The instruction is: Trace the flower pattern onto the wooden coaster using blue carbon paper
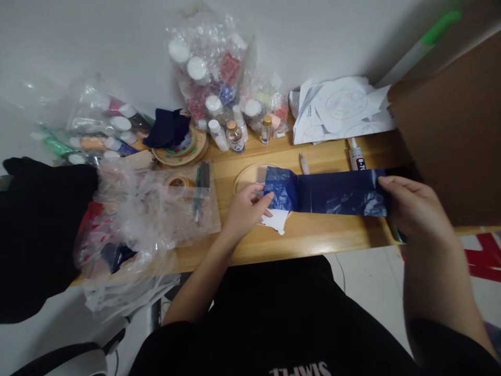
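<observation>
A strip of dark blue carbon paper (336, 190), creased and shiny, stretches between my two hands above the wooden table. My left hand (248, 209) has its thumb and fingers closed on the crinkled left end. At the far end, my right hand (417, 203) pinches the strip between thumb and fingers. Under the left end lies a round wooden board (245, 175), mostly covered. A white paper cutout (278, 220) sticks out below the strip. Just behind the strip are a pen (304, 163) and a glue tube (356, 156), partly hidden by it.
Bags of capped bottles (211, 73) stand against the wall, with small glass bottles (235, 137) in front. Printed drawings (344, 109) are stacked at the back right beside a cardboard box (450, 125). Plastic bags (136, 209) and a black cloth item (43, 235) occupy the left.
</observation>
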`<control>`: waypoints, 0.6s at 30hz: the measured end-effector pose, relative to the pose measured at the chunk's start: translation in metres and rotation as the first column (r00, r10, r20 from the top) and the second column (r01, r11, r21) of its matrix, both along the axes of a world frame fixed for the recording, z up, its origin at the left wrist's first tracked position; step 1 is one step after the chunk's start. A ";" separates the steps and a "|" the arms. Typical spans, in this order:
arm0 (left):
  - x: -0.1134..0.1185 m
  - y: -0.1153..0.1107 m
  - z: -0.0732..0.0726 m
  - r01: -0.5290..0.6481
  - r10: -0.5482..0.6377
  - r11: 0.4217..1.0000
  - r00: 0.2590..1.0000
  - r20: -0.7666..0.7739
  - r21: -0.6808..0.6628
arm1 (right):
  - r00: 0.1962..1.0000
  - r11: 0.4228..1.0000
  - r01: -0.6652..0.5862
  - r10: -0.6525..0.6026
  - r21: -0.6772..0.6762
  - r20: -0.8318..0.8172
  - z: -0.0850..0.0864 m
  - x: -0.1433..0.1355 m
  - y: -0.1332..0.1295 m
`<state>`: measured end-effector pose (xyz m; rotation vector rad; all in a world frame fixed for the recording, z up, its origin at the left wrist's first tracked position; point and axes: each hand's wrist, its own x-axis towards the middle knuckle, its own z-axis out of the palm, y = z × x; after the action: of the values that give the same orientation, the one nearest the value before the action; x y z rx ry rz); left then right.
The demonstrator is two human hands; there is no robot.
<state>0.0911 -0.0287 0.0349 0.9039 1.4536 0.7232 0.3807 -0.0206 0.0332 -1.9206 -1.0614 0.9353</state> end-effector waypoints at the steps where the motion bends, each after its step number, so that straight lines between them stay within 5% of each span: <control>1: 0.001 0.002 0.001 0.017 -0.017 1.000 1.000 -0.008 -0.007 | 0.998 0.999 0.047 -0.047 -0.009 -0.038 -0.001 0.001 0.000; 6: 0.005 0.008 0.003 0.097 -0.095 0.995 0.994 -0.062 0.029 | 0.989 0.991 0.126 -0.129 -0.054 -0.067 -0.003 0.005 -0.004; 10: -0.005 0.001 0.008 0.050 -0.034 0.992 0.991 -0.128 0.120 | 0.989 0.990 0.142 -0.143 0.013 0.031 -0.006 0.007 -0.005; 18: -0.036 -0.012 0.008 -0.039 0.051 0.996 0.988 -0.149 0.082 | 0.990 0.998 0.029 -0.037 -0.054 -0.137 0.000 -0.025 0.021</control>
<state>0.0546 -0.0410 0.0432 1.0070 1.5922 0.7638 0.3557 0.0003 0.0328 -1.8806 -0.9307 1.0701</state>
